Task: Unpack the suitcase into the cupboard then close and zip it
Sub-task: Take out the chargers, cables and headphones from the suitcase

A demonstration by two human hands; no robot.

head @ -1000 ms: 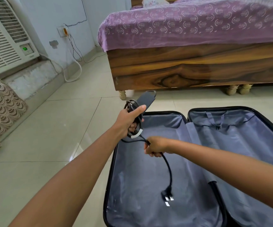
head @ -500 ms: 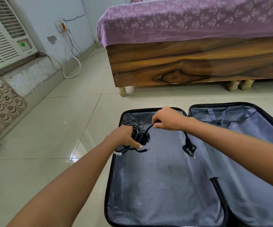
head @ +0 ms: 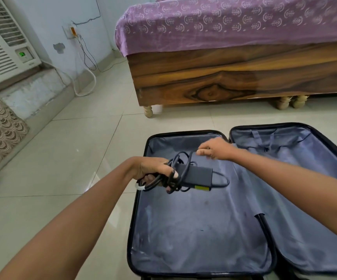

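Above the open suitcase (head: pixel 183 229), cabled charger (head: pixel 195 175) in 2 hands.

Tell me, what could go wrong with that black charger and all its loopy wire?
The cable is only loosely looped around the charger brick, so a loop could slip off the left hand and unravel. The right hand pinches just one strand; if it lets go, that loop may spring loose. And the bundle hangs above the open suitcase, so if dropped it would probably fall back inside.
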